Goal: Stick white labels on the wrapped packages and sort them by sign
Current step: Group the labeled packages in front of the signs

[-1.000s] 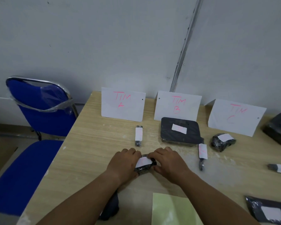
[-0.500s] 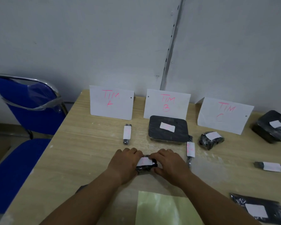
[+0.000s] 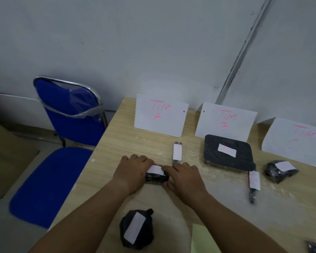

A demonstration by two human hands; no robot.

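the small wrapped package (image 3: pixel 156 177) lies on the tabletop (image 3: pixel 117 143) nearer the left edge, about midway between the near and far edges, in front of the sign tim a (image 3: pixel 161 115). its long axis runs left to right, roughly along the near edge, and its white label (image 3: pixel 155 169) faces up. the left hand (image 3: pixel 133 170) grips its left end and the right hand (image 3: pixel 184 178) its right end, both with fingers curled over the package. just beyond it a slim package (image 3: pixel 177 152) points at the far edge. a flat black package (image 3: pixel 228 152) lies before the sign tim b (image 3: pixel 225 121), and a lumpy package (image 3: pixel 279 170) before the sign tim c (image 3: pixel 295 141). a second slim package (image 3: pixel 254 183) lies between these two. a round package (image 3: pixel 137 229) sits by the near edge, between the forearms.
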